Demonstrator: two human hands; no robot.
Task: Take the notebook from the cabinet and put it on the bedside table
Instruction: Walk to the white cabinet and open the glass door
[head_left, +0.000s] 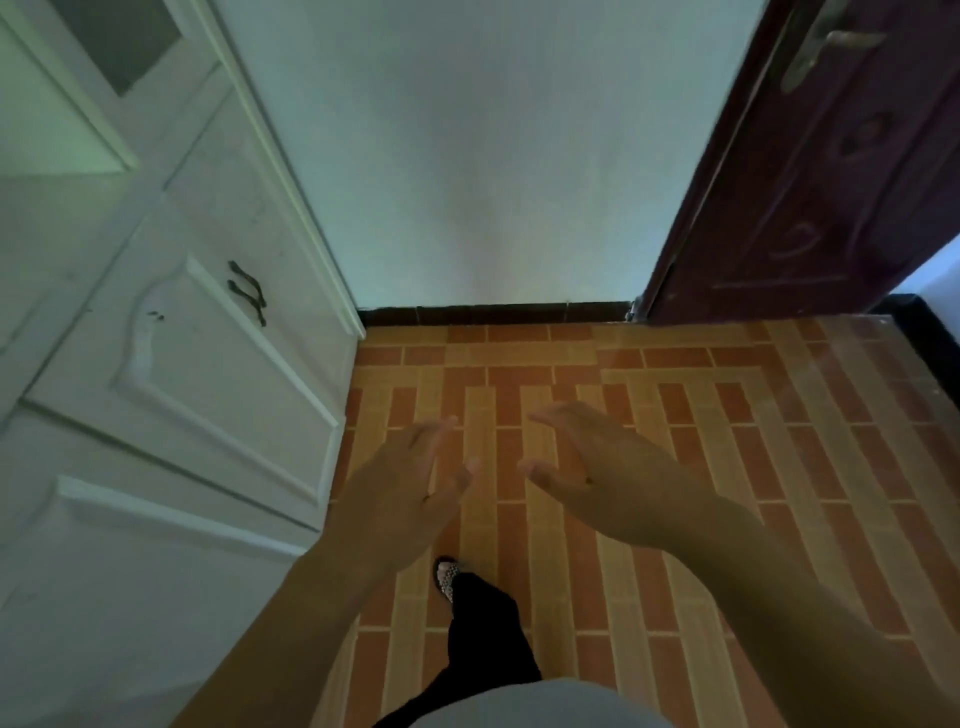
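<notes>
Both forearms reach over the tiled floor (571, 519), left hand (410, 483) and right hand (597, 467) spread and empty, beside the closed white cabinet (171, 338), notebook unseen.

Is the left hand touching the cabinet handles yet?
Apart. The head view shows the left hand open over the floor tiles, well clear of the dark handles on the cabinet.

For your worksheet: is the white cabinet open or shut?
Shut: the cabinet doors lie flush, handles untouched, both hands empty.
</notes>
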